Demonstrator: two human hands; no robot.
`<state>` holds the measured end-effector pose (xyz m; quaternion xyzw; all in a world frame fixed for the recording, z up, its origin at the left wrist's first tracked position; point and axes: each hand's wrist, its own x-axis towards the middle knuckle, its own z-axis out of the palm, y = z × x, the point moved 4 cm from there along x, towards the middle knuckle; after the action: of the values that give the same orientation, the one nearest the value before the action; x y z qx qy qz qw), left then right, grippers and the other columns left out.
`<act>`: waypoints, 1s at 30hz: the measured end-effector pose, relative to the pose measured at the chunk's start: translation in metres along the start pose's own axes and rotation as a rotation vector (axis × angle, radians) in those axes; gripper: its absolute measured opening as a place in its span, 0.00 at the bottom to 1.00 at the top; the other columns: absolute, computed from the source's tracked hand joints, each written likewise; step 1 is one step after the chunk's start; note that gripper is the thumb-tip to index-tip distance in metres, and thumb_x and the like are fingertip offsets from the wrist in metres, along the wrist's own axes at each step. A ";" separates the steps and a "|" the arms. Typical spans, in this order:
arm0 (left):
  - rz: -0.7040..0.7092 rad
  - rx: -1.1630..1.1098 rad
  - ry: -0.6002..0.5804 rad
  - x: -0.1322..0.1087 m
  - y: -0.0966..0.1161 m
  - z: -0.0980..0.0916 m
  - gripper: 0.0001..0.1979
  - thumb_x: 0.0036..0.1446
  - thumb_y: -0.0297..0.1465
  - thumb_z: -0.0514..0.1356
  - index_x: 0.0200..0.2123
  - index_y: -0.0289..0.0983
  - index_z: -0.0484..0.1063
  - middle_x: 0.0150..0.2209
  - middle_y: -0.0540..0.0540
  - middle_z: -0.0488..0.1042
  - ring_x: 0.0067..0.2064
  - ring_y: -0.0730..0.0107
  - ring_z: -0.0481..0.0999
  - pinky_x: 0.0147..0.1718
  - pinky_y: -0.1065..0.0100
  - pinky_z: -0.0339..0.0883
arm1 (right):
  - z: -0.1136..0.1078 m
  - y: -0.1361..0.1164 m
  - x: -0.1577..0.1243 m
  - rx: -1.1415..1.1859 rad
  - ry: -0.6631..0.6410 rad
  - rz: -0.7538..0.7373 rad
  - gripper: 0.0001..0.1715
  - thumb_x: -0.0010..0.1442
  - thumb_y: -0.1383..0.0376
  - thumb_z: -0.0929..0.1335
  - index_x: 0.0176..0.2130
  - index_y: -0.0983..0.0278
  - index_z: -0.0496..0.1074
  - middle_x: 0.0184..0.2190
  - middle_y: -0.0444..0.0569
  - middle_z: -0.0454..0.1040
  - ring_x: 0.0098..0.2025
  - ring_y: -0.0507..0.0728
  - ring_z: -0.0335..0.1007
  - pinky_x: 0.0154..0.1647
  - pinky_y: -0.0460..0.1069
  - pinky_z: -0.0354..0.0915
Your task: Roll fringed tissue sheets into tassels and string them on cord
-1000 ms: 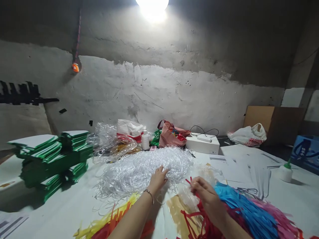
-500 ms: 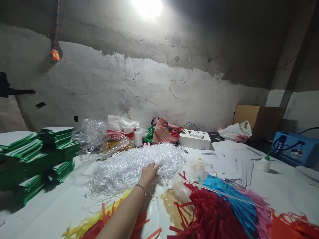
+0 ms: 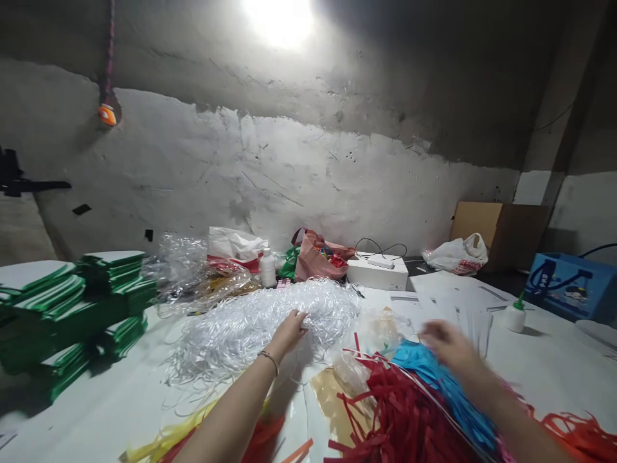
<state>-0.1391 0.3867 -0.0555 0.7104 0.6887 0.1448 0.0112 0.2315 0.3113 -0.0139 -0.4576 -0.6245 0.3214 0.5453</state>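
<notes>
My left hand [image 3: 289, 333] is over the right part of a big heap of glossy white string [image 3: 236, 321], its fingers drawn together in a pinch on the string. How many strands are between them I cannot make out. My right hand [image 3: 448, 347], smeared by motion, is above a bundle of blue strips [image 3: 419, 366]; its fingers do not show clearly. Dark red strips [image 3: 405, 411] lie in front, with a white cord running across them. Under my left forearm are yellow strips [image 3: 178, 431] and orange strips [image 3: 274, 437].
Stacked green-edged pieces [image 3: 110, 296] stand at the left. A white bottle [image 3: 267, 267], a pink bag [image 3: 315, 260] and a white box [image 3: 380, 273] line the back. Papers [image 3: 434, 305], a green-tipped bottle [image 3: 515, 316] and a blue box [image 3: 569, 289] are at the right.
My right hand has come into view from the lower right over the blue strips. The fingers of my left hand have drawn closer together. The white cord across the red strips has slackened into a curve.
</notes>
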 end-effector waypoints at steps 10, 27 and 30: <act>0.045 0.022 0.035 -0.008 -0.009 -0.007 0.17 0.65 0.35 0.62 0.55 0.37 0.69 0.56 0.41 0.72 0.51 0.57 0.76 0.48 0.51 0.73 | 0.239 -0.012 0.042 -0.351 -0.518 0.065 0.15 0.67 0.59 0.69 0.50 0.66 0.71 0.46 0.50 0.74 0.43 0.57 0.74 0.44 0.55 0.73; -0.073 0.076 -0.023 -0.014 -0.035 0.006 0.18 0.65 0.35 0.61 0.56 0.37 0.69 0.56 0.41 0.72 0.52 0.56 0.76 0.49 0.50 0.73 | -0.010 -0.225 -0.009 0.556 -0.067 -0.483 0.15 0.54 0.53 0.76 0.27 0.59 0.74 0.20 0.39 0.62 0.18 0.49 0.48 0.18 0.47 0.46; -0.085 0.077 -0.040 -0.022 -0.036 0.005 0.19 0.65 0.35 0.61 0.57 0.37 0.69 0.57 0.40 0.71 0.53 0.55 0.75 0.50 0.49 0.72 | -0.066 -0.252 -0.024 0.628 0.166 -0.572 0.15 0.54 0.52 0.76 0.26 0.55 0.72 0.18 0.36 0.48 0.18 0.50 0.37 0.18 0.49 0.42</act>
<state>-0.1736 0.3679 -0.0719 0.6830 0.7230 0.1035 0.0039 0.2395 0.1885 0.2172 -0.1024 -0.5522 0.2939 0.7734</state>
